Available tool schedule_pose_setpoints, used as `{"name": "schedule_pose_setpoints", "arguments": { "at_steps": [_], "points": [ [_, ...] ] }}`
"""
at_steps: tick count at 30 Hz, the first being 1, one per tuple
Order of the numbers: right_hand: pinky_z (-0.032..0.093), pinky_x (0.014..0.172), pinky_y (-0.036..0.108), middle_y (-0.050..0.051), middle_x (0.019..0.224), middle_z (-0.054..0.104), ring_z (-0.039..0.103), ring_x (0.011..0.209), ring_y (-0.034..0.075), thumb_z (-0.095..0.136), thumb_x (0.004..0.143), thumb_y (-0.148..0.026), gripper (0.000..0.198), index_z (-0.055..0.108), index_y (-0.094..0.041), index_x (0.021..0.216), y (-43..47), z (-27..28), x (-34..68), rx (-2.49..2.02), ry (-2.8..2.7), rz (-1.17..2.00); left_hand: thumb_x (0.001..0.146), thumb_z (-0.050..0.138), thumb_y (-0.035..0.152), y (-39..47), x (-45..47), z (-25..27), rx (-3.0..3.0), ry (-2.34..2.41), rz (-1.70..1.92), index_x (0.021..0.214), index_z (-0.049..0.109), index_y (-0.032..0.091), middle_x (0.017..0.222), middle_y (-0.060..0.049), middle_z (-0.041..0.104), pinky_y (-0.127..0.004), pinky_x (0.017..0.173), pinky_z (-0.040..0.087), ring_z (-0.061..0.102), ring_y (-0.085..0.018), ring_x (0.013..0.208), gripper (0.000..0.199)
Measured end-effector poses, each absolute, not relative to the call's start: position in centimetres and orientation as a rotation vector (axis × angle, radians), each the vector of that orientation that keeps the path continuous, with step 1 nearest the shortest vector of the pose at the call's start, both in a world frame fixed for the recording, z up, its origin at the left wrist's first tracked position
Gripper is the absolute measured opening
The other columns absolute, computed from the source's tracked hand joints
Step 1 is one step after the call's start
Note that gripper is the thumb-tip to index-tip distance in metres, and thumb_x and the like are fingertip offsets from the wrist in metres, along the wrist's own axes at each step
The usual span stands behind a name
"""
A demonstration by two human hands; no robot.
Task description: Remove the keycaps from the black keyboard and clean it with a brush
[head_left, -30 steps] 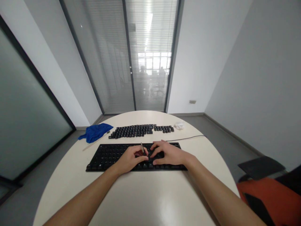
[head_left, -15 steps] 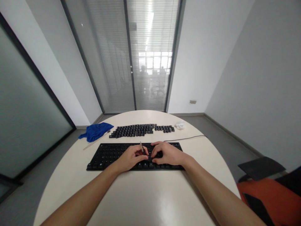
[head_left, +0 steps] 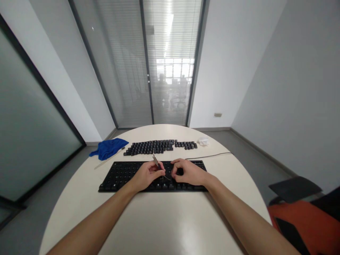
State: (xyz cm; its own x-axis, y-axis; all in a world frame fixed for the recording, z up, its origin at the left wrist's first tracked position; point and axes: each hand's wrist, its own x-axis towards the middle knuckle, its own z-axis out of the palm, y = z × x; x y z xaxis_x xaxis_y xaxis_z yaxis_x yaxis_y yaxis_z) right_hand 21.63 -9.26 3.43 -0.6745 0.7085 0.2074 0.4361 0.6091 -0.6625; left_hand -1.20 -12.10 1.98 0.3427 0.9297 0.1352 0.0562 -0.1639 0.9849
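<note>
While the left hand (head_left: 146,175) pinches one small tool (head_left: 156,161), fingers nearly closed, one keyboard (head_left: 120,174) lies right under both hands, its long axis running left to right; the right hand (head_left: 190,173) curls thumb against fingers, its hold I cannot tell; beyond them sit two groups of keys (head_left: 151,147), one cloth (head_left: 110,149), one brush (head_left: 108,159), one white wad (head_left: 203,141)

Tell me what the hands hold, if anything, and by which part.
Left hand: a tool, pinched around its middle. Right hand: cannot tell whether it holds anything.
</note>
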Motion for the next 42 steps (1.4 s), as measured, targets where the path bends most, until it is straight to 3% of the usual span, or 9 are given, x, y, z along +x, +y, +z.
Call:
{"name": "schedule_pose_setpoints", "arguments": {
  "at_steps": [4, 8, 14, 18, 27, 34, 42],
  "points": [
    [0.047, 0.094, 0.032, 0.001, 0.084, 0.073, 0.066, 0.102, 0.022, 0.065, 0.074, -0.013, 0.013, 0.072, -0.021, 0.082, -9.1, 3.2, 21.6, -0.814, -2.368, 0.798, 0.073, 0.079, 0.04, -11.7, -1.3, 2.0, 1.405, 0.944, 1.106, 0.087, 0.061, 0.014, 0.081, -0.003, 0.068, -0.028, 0.078, 0.053, 0.067, -0.016, 0.077, 0.034],
    [0.05, 0.086, 0.03, 0.004, 0.094, 0.072, 0.068, 0.081, 0.016, 0.064, 0.078, -0.013, 0.016, 0.07, -0.018, 0.092, -9.1, 3.1, 21.3, -0.756, -2.316, 0.82, 0.07, 0.08, 0.047, -11.2, -1.7, 1.7, 1.234, 0.991, 1.161, 0.088, 0.059, 0.015, 0.085, -0.003, 0.07, -0.028, 0.078, 0.056, 0.069, -0.015, 0.077, 0.042],
    [0.046, 0.09, 0.034, 0.002, 0.089, 0.073, 0.067, 0.086, 0.018, 0.07, 0.083, -0.022, 0.025, 0.065, -0.021, 0.107, -9.4, 3.4, 21.1, -0.697, -2.28, 0.698, 0.069, 0.08, 0.049, -11.1, -1.8, 1.7, 1.183, 1.019, 1.141, 0.092, 0.06, 0.014, 0.088, -0.004, 0.072, -0.025, 0.075, 0.057, 0.07, -0.014, 0.075, 0.046],
    [0.044, 0.091, 0.034, 0.004, 0.096, 0.074, 0.065, 0.094, 0.019, 0.065, 0.09, -0.029, 0.026, 0.068, -0.025, 0.115, -9.4, 3.8, 21.1, -0.636, -2.352, 0.631, 0.07, 0.079, 0.049, -11.2, -1.8, 1.8, 1.205, 1.014, 1.104, 0.095, 0.062, 0.013, 0.089, -0.005, 0.072, -0.026, 0.076, 0.057, 0.07, -0.015, 0.076, 0.046],
    [0.046, 0.088, 0.029, 0.004, 0.1, 0.076, 0.067, 0.093, 0.018, 0.058, 0.096, -0.031, 0.022, 0.073, -0.025, 0.11, -9.6, 4.1, 20.8, -0.606, -2.426, 0.725, 0.077, 0.074, 0.039, -11.4, -1.6, 1.7, 1.434, 0.983, 0.972, 0.105, 0.066, 0.012, 0.081, -0.003, 0.071, -0.031, 0.077, 0.054, 0.067, -0.016, 0.075, 0.039],
    [0.048, 0.083, 0.028, 0.003, 0.095, 0.076, 0.069, 0.088, 0.018, 0.057, 0.094, -0.029, 0.022, 0.072, -0.021, 0.108, -10.2, 4.4, 20.7, -0.736, -2.269, 0.876, 0.077, 0.073, 0.042, -11.5, -1.6, 2.1, 1.382, 1.013, 0.999, 0.106, 0.067, 0.013, 0.084, -0.003, 0.071, -0.032, 0.078, 0.055, 0.066, -0.017, 0.077, 0.042],
    [0.048, 0.08, 0.03, 0.004, 0.086, 0.075, 0.068, 0.082, 0.018, 0.051, 0.097, -0.041, 0.028, 0.06, -0.018, 0.107, -9.1, 3.7, 21.2, -0.827, -1.984, 1.031, 0.078, 0.073, 0.046, -11.0, -1.9, 1.6, 1.289, 1.035, 1.043, 0.108, 0.067, 0.013, 0.08, -0.004, 0.073, -0.033, 0.082, 0.056, 0.069, -0.017, 0.077, 0.045]
  ]
}}
